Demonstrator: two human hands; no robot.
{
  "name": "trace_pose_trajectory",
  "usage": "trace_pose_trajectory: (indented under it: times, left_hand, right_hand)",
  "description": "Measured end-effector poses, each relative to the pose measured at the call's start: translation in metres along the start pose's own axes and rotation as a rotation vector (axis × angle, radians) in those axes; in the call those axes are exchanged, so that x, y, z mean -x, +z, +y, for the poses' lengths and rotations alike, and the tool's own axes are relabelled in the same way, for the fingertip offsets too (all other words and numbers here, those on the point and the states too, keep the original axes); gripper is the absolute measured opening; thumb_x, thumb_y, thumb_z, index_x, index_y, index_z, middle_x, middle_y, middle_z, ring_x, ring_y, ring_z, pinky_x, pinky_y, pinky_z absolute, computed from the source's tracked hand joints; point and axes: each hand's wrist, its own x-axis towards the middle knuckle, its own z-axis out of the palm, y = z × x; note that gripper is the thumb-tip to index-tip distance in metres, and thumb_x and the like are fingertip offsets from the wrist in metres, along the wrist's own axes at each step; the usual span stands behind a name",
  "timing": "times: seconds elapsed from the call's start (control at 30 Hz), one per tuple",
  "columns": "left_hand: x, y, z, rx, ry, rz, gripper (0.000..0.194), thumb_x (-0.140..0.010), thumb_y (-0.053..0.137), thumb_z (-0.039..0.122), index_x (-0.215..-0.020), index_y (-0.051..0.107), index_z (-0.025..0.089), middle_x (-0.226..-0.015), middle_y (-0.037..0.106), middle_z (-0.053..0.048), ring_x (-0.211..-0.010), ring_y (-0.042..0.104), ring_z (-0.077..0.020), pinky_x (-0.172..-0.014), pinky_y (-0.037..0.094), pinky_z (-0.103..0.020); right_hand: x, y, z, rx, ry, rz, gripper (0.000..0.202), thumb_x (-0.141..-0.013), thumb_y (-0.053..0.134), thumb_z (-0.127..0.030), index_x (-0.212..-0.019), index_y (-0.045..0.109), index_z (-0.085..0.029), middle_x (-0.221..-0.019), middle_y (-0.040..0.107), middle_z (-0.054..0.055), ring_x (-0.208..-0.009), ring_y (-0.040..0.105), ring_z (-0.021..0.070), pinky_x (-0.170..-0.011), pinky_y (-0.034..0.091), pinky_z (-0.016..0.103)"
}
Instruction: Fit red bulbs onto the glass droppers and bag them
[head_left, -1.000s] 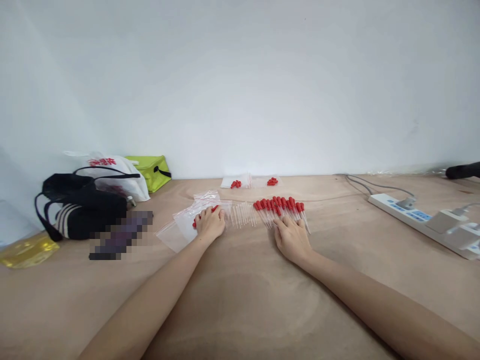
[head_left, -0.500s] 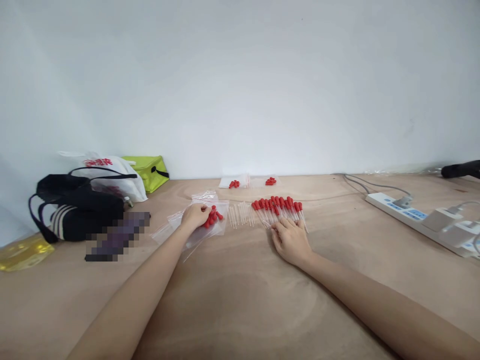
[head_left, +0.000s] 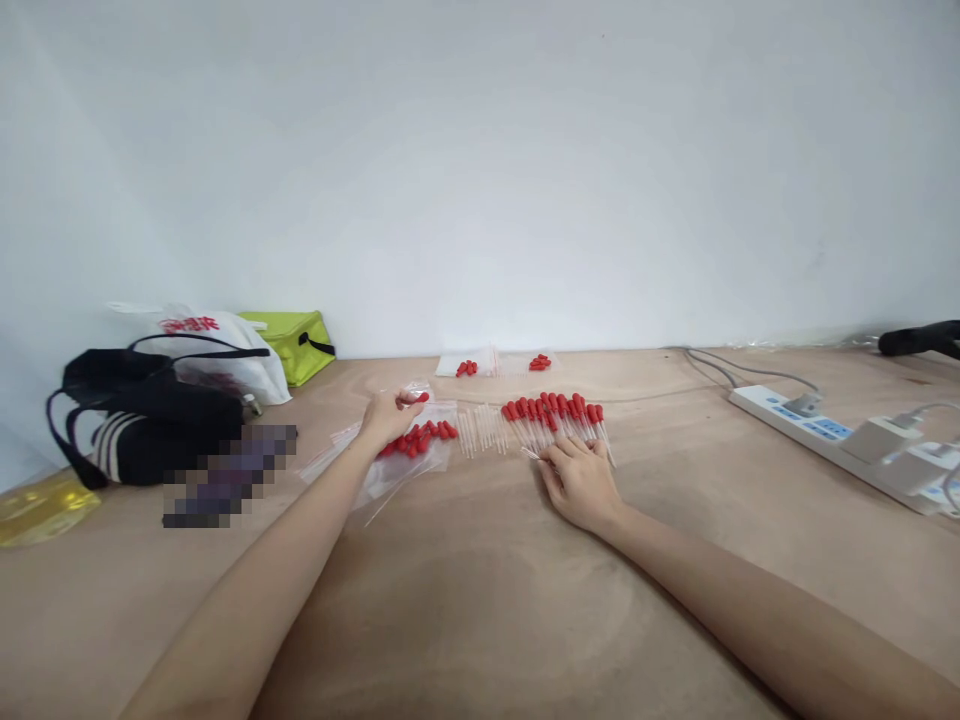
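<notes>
Between the fingertips of my left hand [head_left: 388, 418] is a red rubber bulb [head_left: 422, 397], held just above a pile of red bulbs [head_left: 420, 438] on clear plastic bags [head_left: 390, 483]. Right of the pile lies a row of thin clear tubes [head_left: 482, 430] without bulbs. Beside it, several tubes with red bulbs fitted [head_left: 555, 406] lie side by side. My right hand [head_left: 580, 480] rests at their lower ends, its fingers closed around a thin clear tube [head_left: 529, 454].
Two more small bags with red bulbs [head_left: 466, 368] lie near the wall. At the left are a black bag [head_left: 172, 420], a white plastic bag [head_left: 266, 365] and a green box bag [head_left: 289, 335]. A white power strip [head_left: 795, 425] with cables lies at the right.
My left hand has lifted slightly off the pile with a red bulb in its fingertips, uncovering more bulbs. My right hand has barely moved; the tube at its fingertips shows a little more.
</notes>
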Motion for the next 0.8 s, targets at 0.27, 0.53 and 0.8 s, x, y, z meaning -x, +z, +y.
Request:
trace_pose_trajectory:
  times: [0.27, 0.53, 0.8]
  left_hand:
    - [0.079, 0.015, 0.015, 0.546, 0.308, -0.287, 0.042, -0.078, 0.046, 0.03, -0.118, 0.041, 0.018, -0.074, 0.057, 0.0, -0.065, 0.055, -0.0111, -0.066, 0.046, -0.025]
    - [0.11, 0.03, 0.013, 0.579, 0.375, -0.51, 0.023, -0.086, 0.038, 0.033, -0.105, 0.042, 0.021, -0.079, 0.053, 0.0, -0.074, 0.055, -0.0122, -0.073, 0.043, -0.027]
    - [0.112, 0.032, 0.024, 0.694, 0.385, -0.363, 0.016, -0.075, 0.055, 0.028, -0.081, 0.045, 0.017, -0.083, 0.05, -0.002, -0.079, 0.051, -0.0125, -0.073, 0.042, -0.026]
  right_hand:
    - [-0.001, 0.001, 0.001, -0.1, -0.073, -0.006, 0.02, -0.084, 0.037, -0.019, -0.082, 0.057, -0.018, -0.076, 0.062, 0.003, -0.071, 0.052, 0.0133, -0.071, 0.02, 0.03]
    - [-0.002, 0.001, 0.0, -0.121, -0.121, -0.018, 0.019, -0.084, 0.038, -0.018, -0.081, 0.056, -0.018, -0.075, 0.062, 0.002, -0.069, 0.052, 0.0129, -0.075, 0.021, 0.031]
    - [-0.006, -0.003, -0.012, -0.208, -0.175, -0.042, 0.018, -0.083, 0.038, -0.018, -0.08, 0.056, -0.017, -0.074, 0.061, 0.001, -0.069, 0.052, 0.0129, -0.077, 0.02, 0.032]
